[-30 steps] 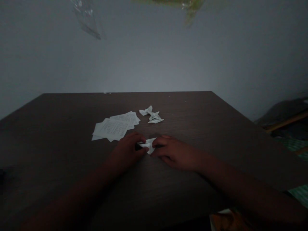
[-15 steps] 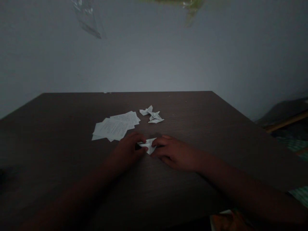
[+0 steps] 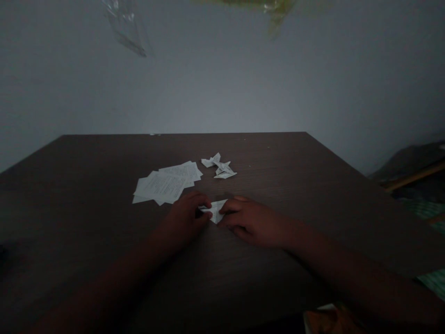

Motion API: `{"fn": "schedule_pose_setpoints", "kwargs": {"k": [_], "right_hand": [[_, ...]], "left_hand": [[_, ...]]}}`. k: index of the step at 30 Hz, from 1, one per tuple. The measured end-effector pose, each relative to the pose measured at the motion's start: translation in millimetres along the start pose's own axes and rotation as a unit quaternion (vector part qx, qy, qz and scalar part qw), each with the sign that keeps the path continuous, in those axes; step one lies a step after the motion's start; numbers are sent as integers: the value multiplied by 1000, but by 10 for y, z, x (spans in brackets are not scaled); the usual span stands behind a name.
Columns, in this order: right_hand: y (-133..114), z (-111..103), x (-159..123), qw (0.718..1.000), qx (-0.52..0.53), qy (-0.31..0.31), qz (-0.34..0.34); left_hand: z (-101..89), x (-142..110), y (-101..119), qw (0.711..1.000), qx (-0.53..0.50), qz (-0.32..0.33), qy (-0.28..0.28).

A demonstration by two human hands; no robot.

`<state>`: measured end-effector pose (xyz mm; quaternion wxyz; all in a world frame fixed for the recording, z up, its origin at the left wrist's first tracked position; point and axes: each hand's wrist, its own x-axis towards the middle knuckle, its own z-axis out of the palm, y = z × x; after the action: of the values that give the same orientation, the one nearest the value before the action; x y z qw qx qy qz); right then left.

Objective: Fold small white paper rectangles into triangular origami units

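Note:
A small folded piece of white paper point(image 3: 216, 212) lies on the dark wooden table between my two hands. My left hand point(image 3: 190, 213) grips its left end, thumb at the near side and index finger at the far side. The fingers of my right hand point(image 3: 248, 220) are bent onto its right end and cover part of it. A point of the paper faces me. Beyond my left hand is a loose stack of printed paper sheets point(image 3: 163, 184). Several folded paper shapes point(image 3: 222, 168) rest farther back, beyond the piece I hold.
The table point(image 3: 295, 185) backs onto a pale wall point(image 3: 222, 83). A clear plastic bag point(image 3: 127, 30) hangs at the wall's upper left. Past the right edge are a wooden bar point(image 3: 413, 176) and green checked cloth point(image 3: 422, 208). An orange thing point(image 3: 327, 320) shows at the bottom.
The raised flap on the folded paper has flattened, and more of its face shows between my fingers. Both hands have stayed almost in place; the sheets and folded shapes have not moved.

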<state>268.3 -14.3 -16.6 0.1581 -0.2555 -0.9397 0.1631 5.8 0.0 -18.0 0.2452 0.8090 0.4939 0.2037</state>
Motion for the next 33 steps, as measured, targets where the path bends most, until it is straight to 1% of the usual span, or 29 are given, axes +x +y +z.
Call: {"fn": "schedule_pose_setpoints", "kwargs": {"k": [3, 6, 14, 24, 33], "right_hand": [[-2, -1, 1, 1000, 4, -5, 5], [-6, -5, 2, 1000, 7, -10, 11], [-19, -8, -3, 1000, 2, -9, 15], [-24, -7, 14, 1000, 7, -7, 17], [-38, -34, 28, 999, 10, -22, 23]], "left_hand": [[1, -6, 14, 1000, -10, 22, -8], [1, -17, 4, 1000, -8, 20, -7], [-46, -79, -69, 998, 42, 31, -37], [-59, -82, -17, 995, 65, 41, -57], [-34, -73, -47, 998, 27, 48, -39]]}}
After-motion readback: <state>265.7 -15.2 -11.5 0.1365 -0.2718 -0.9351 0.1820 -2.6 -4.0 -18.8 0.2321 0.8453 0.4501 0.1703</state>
